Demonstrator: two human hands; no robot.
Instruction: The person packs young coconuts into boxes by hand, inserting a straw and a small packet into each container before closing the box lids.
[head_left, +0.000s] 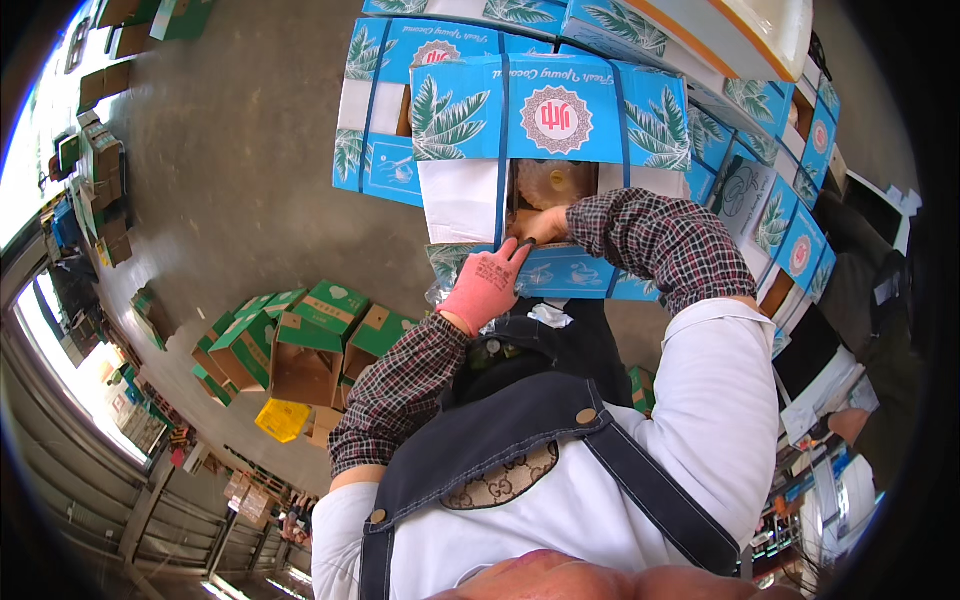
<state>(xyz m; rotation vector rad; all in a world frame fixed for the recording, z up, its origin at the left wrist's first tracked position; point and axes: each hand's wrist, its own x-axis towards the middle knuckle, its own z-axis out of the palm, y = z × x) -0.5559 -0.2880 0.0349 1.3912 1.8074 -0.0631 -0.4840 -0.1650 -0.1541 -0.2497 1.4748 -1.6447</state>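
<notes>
Before me is a blue and white carton (553, 109) printed with palm fronds and writing, bound by dark blue straps (503, 142). Through its front opening shows a pale, rounded, film-wrapped item (551, 186) with a yellow sticker, apparently a coconut. My bare right hand (546, 223) reaches into this opening below the item; its fingertips are hidden. My left hand (487, 283), in a pink glove bearing print, lies against the carton's lower front edge beside a strap. Two of its fingers point apart towards the opening; the others are largely hidden.
More strapped blue cartons (386, 161) stand behind and to the right. A white foam box (765, 30) rests on top at upper right. Green and brown cardboard boxes (307, 352) and a yellow crate (283, 420) lie on the floor at left. Another person's hand (847, 426) shows at far right.
</notes>
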